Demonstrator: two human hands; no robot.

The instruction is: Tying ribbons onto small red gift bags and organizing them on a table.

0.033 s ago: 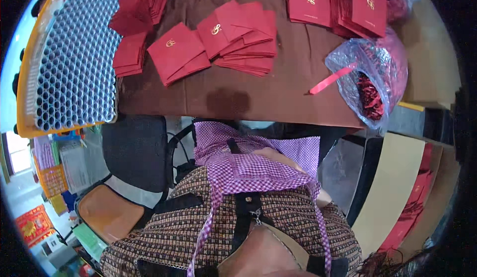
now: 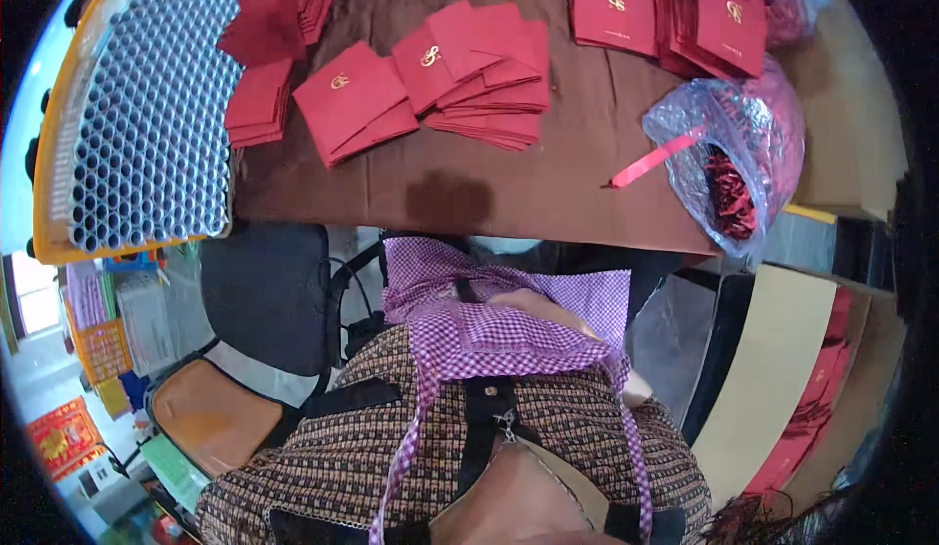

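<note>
Hands: hidden from us, apparently behind the purple checked apron (image 2: 509, 340); grip, we could not tell. Red paper bags (image 2: 460, 61): lay fanned on brown cloth (image 2: 558, 183); loose stacking, we judged, risked slippage. Plastic sack (image 2: 781, 134): gaped near the cloth's edge, its red strips (image 2: 730, 198) liable to spill. Black chair (image 2: 269, 295), massed tubes (image 2: 156, 124): hemmed the left side.
</note>
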